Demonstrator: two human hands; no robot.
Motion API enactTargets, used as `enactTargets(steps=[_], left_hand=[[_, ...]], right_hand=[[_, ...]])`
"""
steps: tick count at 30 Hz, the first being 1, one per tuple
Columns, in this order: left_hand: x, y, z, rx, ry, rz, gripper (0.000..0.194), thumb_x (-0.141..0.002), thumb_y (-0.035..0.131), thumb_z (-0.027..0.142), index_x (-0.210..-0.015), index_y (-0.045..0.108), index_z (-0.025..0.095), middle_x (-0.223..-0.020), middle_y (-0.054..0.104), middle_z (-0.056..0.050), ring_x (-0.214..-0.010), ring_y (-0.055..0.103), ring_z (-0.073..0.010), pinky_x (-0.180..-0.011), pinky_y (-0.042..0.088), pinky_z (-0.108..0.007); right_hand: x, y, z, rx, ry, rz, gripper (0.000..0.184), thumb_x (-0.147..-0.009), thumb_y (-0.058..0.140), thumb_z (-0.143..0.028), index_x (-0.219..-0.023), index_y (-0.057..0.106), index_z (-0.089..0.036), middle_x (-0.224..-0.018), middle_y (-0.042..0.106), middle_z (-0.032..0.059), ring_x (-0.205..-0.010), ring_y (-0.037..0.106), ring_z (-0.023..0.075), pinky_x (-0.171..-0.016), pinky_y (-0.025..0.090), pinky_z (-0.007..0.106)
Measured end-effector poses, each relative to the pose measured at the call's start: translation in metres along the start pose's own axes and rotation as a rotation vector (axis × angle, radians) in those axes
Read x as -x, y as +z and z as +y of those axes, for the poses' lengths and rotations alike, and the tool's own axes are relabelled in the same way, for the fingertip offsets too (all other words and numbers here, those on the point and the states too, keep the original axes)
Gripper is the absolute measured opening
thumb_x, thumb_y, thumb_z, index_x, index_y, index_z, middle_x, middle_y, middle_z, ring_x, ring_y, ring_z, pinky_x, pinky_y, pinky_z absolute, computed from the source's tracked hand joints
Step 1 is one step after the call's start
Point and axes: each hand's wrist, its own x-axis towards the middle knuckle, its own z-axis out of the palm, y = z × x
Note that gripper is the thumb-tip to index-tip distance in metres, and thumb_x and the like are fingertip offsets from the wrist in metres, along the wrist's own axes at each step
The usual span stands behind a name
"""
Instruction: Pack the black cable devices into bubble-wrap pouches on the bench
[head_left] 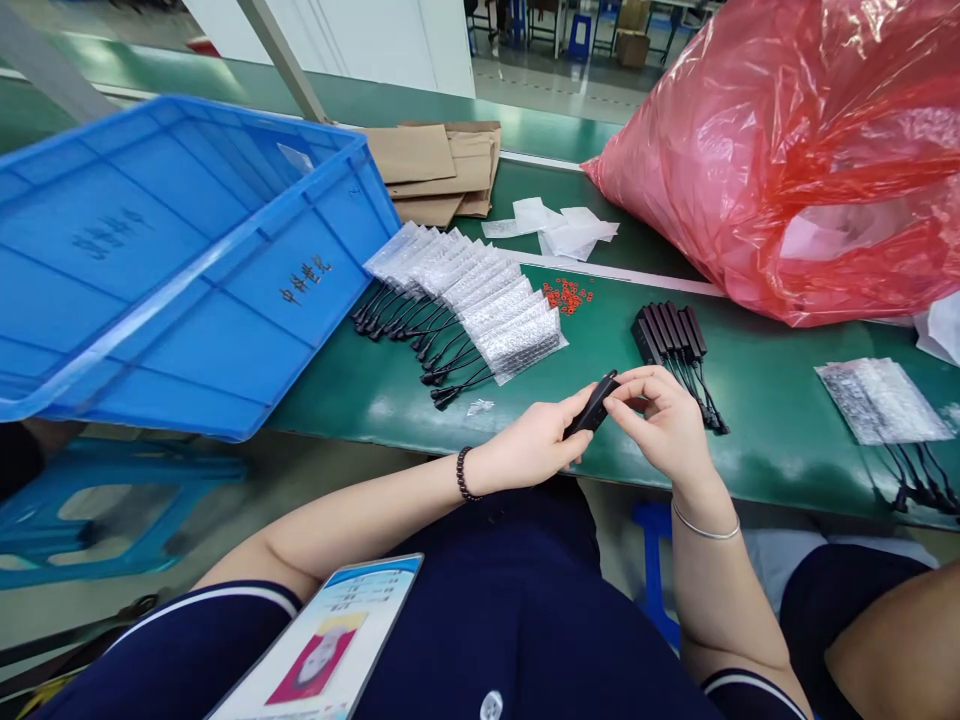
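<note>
Black plastic, a small adapter [594,405], sits pinched in the grip of both hands just above the near edge of the green surface [780,420]. Left hand [536,445] clamps its lower end; right hand [664,415] closes fingertips on the top. Held over the edge, it could slip to the floor if either pinch loosens. Both wrists angle inward, forearms converging from the lap
</note>
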Motion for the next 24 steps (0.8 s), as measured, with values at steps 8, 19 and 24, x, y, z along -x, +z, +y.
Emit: enactTargets(steps=[8,19,24], left_hand=[[-0.008,0.002,0.005,-0.016,-0.035,-0.079,0.067,-0.086,0.047,0.02,-0.148,0.022,0.022,-0.072,0.062,0.001,-0.056,0.058,-0.0105,-0.056,0.051,-0.021],[-0.047,0.02,0.003,-0.002,-0.081,-0.14,0.064,-0.086,0.047,0.021,-0.147,0.025,0.022,-0.08,0.064,-0.002,-0.061,0.061,-0.0103,-0.062,0.054,-0.023],[-0.054,0.026,0.005,-0.083,-0.085,-0.083,0.065,-0.086,0.045,0.02,-0.147,0.023,0.023,-0.077,0.064,-0.001,-0.06,0.061,-0.0106,-0.06,0.051,-0.022]], right_hand=[[0.003,-0.008,0.007,-0.041,0.009,0.026,0.003,-0.077,0.066,-0.021,-0.074,0.064,-0.02,-0.086,0.058,0.004,-0.082,0.06,0.0154,-0.069,0.054,0.03],[0.011,-0.031,0.038,-0.064,0.111,0.056,0.008,-0.079,0.065,-0.026,-0.074,0.066,-0.02,-0.091,0.06,0.0049,-0.082,0.062,0.0154,-0.065,0.055,0.028],[0.007,-0.036,0.047,-0.06,0.089,0.067,0.007,-0.078,0.066,-0.027,-0.075,0.066,-0.02,-0.09,0.059,0.0054,-0.085,0.062,0.0171,-0.069,0.056,0.032]])
